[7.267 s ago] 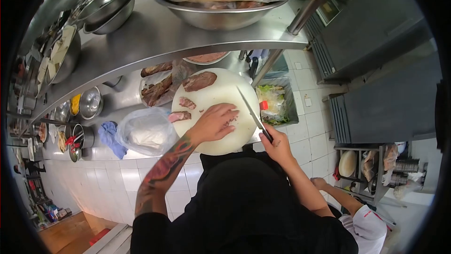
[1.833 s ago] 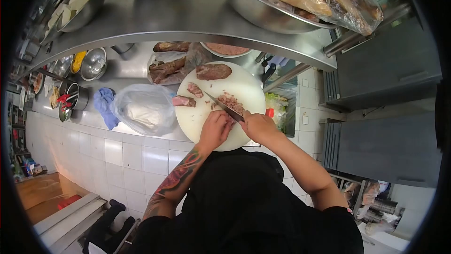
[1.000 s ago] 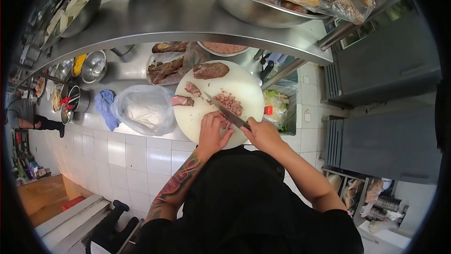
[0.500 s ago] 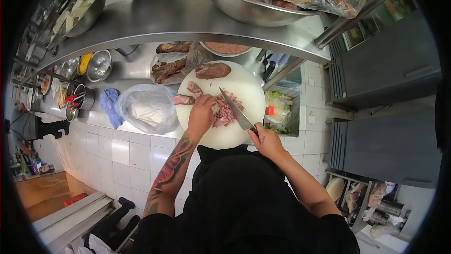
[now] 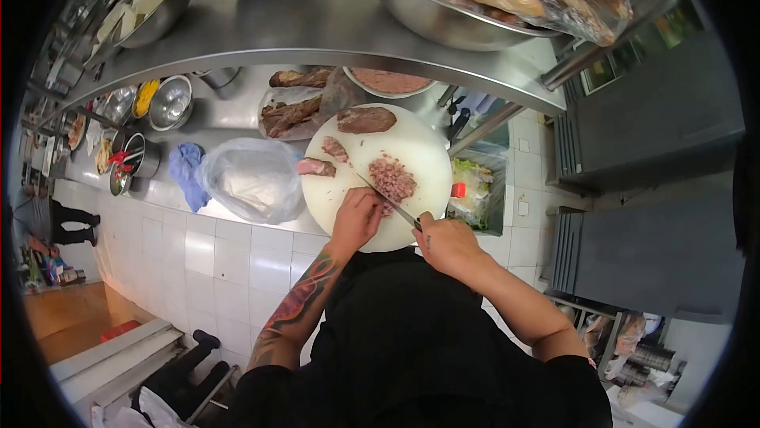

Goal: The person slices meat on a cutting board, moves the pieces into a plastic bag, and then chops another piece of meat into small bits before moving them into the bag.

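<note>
The board [image 5: 419,139] neighbours a bag [image 5: 257,178] — right fingers [image 5: 427,232] grip a knife [image 5: 402,212], left fingers [image 5: 363,200] curl, their hold unclear.

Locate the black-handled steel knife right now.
In the head view, the knife is in the right hand, over the round white cutting board, passing between the pink diced meat and the left hand.

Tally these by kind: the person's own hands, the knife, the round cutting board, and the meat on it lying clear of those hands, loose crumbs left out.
Hands (left hand, right hand): 2
Knife: 1
Cutting board: 1
Large meat piece: 1
Small meat pieces: 2
Heap of diced meat: 1
Total: 8
</note>
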Available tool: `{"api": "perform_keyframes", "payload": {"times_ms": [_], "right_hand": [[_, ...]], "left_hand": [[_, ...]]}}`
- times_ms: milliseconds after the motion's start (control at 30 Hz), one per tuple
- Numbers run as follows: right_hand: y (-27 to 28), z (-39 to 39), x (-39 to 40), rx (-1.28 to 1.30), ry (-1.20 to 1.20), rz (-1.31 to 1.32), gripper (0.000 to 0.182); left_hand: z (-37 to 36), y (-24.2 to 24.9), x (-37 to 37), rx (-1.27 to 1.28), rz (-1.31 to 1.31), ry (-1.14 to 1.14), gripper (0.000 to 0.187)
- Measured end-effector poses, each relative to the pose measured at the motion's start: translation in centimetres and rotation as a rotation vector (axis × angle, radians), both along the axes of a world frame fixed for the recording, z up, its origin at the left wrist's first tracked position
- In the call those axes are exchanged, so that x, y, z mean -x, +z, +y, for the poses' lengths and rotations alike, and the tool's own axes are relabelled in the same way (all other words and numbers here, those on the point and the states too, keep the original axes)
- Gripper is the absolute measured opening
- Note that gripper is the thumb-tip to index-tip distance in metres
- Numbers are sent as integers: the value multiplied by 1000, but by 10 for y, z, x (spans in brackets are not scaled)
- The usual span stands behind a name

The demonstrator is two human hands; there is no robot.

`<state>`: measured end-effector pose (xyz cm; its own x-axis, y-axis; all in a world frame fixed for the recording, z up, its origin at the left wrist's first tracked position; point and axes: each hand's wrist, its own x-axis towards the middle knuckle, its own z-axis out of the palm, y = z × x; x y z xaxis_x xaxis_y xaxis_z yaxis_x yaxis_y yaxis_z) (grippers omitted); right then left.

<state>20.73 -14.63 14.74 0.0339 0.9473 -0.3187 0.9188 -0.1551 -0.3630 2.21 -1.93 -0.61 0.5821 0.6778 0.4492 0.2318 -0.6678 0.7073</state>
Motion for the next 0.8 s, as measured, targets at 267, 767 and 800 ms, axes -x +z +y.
{"api": "perform_keyframes", "payload": {"times_ms": [267, 767, 800], "right_hand": [[-55, 35, 11, 69, -23, -101, 31], [-27, -3, -17, -40, -122, -28, 31], [-26, -3, -13, -40, -127, -25, 31]], "left_hand": [[-1, -11, 4, 59, -11, 3, 24], [-7, -1, 4, 47, -32, 45, 43], [-7, 2, 10, 60, -63, 58, 40]]}}
